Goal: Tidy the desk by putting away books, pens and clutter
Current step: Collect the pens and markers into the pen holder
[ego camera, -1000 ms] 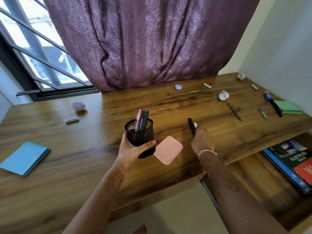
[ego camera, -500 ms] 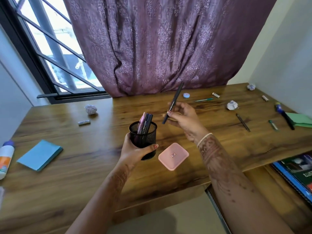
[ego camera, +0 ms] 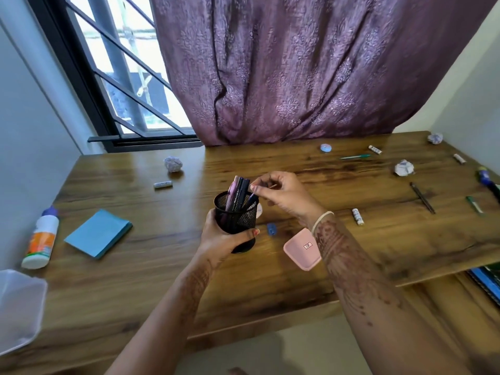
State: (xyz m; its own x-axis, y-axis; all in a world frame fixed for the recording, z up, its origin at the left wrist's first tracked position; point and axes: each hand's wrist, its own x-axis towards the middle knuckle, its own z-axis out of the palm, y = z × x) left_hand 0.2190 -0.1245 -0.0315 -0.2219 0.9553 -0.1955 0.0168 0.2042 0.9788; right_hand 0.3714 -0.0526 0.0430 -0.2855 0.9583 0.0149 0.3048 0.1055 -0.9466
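My left hand [ego camera: 220, 239] grips a black mesh pen holder [ego camera: 238, 220] and holds it just above the wooden desk [ego camera: 162, 280]. Several dark and purple pens [ego camera: 238, 189] stand in it. My right hand [ego camera: 281, 193] hovers at the holder's rim, thumb and finger pinched on the top of a black pen [ego camera: 252, 198] whose lower part is inside the holder. Loose on the desk's right side lie a green pen [ego camera: 354, 157], a black pen [ego camera: 422, 197], a blue marker [ego camera: 487, 180] and a short green pen [ego camera: 474, 204].
A pink case [ego camera: 301, 249] and a blue sharpener [ego camera: 270, 229] lie beside the holder. A blue notepad [ego camera: 98, 232], a glue bottle [ego camera: 40, 236] and a plastic tub [ego camera: 16, 307] sit left. Crumpled papers [ego camera: 173, 163] [ego camera: 403, 168] and small tubes [ego camera: 357, 216] are scattered. Books [ego camera: 487, 280] lie on the lower shelf.
My right hand picked the black pen up off the desk, lifted it, and brought it down into the holder. My left hand kept hold of the holder. The view swung left.
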